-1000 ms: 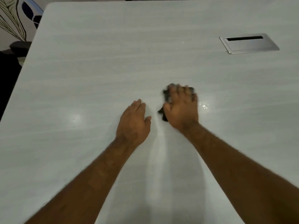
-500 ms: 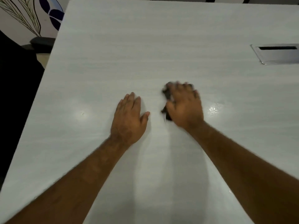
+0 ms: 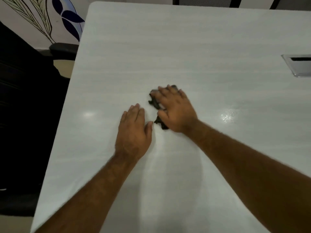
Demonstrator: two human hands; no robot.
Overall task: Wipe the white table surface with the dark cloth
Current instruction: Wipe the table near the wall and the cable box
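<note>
The white table (image 3: 193,52) fills most of the view. A small crumpled dark cloth (image 3: 154,102) lies near its middle, mostly covered by my right hand (image 3: 175,109), which presses flat on it with spread fingers. Only the cloth's left edge and a bit near my thumb show. Just left of it, my left hand (image 3: 133,130) rests palm down on the bare table, fingers straight and together, not touching the cloth.
A metal cable hatch (image 3: 298,66) is set into the table at the right edge. A wet glossy patch (image 3: 227,116) lies right of my right hand. A black chair (image 3: 25,98) stands along the table's left edge. More chairs stand beyond the far edge.
The view has swung to the left, bringing the table's left edge and the black chair into sight. Both hands with the cloth have shifted left across the table, staying side by side.
</note>
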